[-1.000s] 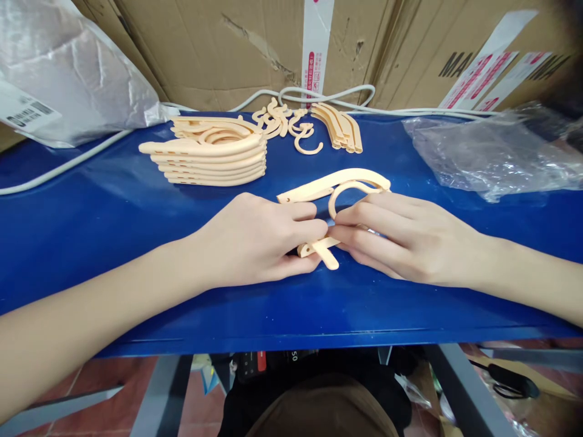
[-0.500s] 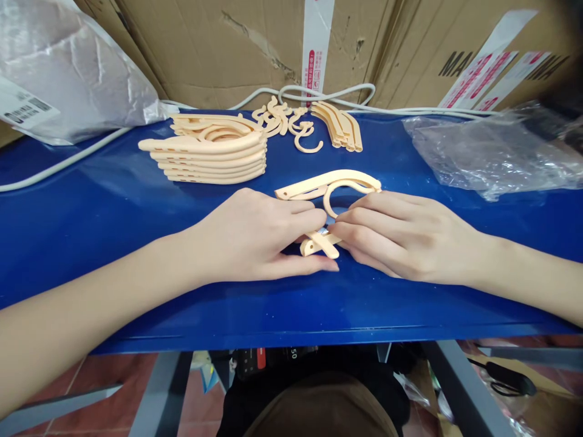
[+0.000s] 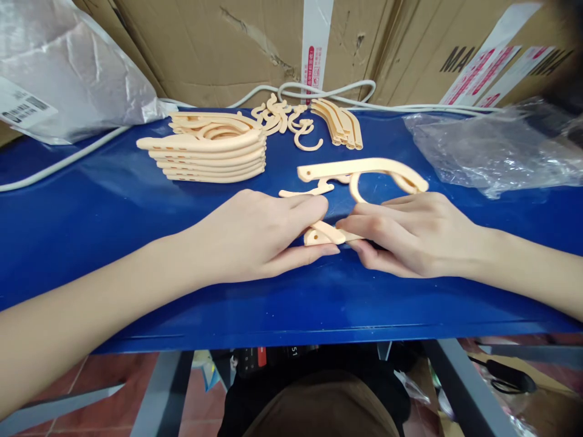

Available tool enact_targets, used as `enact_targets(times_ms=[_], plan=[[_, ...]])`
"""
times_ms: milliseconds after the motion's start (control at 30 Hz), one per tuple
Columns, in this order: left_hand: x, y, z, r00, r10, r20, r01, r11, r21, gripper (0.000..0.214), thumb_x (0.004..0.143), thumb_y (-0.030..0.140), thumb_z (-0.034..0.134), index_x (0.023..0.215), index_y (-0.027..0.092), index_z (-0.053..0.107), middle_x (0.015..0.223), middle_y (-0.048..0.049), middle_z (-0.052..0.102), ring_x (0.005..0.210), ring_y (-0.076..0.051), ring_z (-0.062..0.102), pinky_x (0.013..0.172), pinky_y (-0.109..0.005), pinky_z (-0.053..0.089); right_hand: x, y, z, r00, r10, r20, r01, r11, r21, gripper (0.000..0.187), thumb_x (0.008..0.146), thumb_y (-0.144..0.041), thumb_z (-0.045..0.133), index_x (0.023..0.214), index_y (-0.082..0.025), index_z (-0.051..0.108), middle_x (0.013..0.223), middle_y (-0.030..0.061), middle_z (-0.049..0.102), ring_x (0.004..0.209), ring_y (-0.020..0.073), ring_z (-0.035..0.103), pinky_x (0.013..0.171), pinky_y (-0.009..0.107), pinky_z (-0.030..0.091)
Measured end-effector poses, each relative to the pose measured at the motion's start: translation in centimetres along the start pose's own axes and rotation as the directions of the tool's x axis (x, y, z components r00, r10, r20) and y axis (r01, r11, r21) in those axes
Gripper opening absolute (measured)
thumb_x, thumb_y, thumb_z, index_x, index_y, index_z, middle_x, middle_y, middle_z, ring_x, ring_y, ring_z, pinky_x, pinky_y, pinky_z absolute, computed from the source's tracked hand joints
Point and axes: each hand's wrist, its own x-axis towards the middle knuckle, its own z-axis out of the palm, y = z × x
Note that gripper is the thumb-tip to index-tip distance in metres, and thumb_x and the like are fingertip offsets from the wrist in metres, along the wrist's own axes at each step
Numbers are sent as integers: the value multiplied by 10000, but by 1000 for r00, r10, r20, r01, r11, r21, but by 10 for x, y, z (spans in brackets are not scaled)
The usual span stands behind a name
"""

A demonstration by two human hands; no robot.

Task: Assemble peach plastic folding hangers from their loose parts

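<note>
My left hand (image 3: 257, 233) and my right hand (image 3: 412, 233) meet at the middle of the blue table (image 3: 91, 218), both pinching a cream plastic folding hanger (image 3: 359, 170). One curved arm of the hanger and its hook stick out beyond my fingers toward the far side. A short end of the other arm (image 3: 323, 234) shows between my fingertips. The joint of the hanger is hidden under my fingers.
A stack of folded cream hangers (image 3: 204, 149) lies at the back left. Loose hooks (image 3: 282, 121) and a bundle of hanger arms (image 3: 339, 124) lie behind. A clear plastic bag (image 3: 492, 149) is at the right, a silver bag (image 3: 68, 73) at the left, cardboard boxes (image 3: 237, 42) behind.
The hanger's long arm and hook have swung to the right and farther from me, opening away from the lower arm. Both hands stay pinched at its joint.
</note>
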Motion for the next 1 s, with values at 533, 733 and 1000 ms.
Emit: enact_targets(times_ms=[533,733,1000], plan=[[3,-3,-2,997,-71,8,72,992,-100,524,1257,608,252,1056,236,562,709,54,589,509,-139,471,552,-289,327,-6,0,1,982,186,-38,-186,983,-5,311,1248,-358,505,1333,-202,759,977,-11,895,669,125,764,578,302,510],[1,-2,0,999,-42,-7,41,998,-41,513,1266,580,222,1091,228,552,740,43,630,494,-127,477,523,-280,316,-6,4,-1,984,164,-71,-168,985,-50,320,1236,-382,541,1308,-222,809,806,-37,820,600,104,697,549,281,472],[2,1,-1,994,-73,83,72,997,16,684,1237,639,69,1185,202,592,785,0,688,521,-165,540,528,-296,315,-9,-1,6,982,104,-155,-132,975,-181,305,1227,-337,547,1274,-212,821,730,-48,736,597,89,640,554,281,420]])
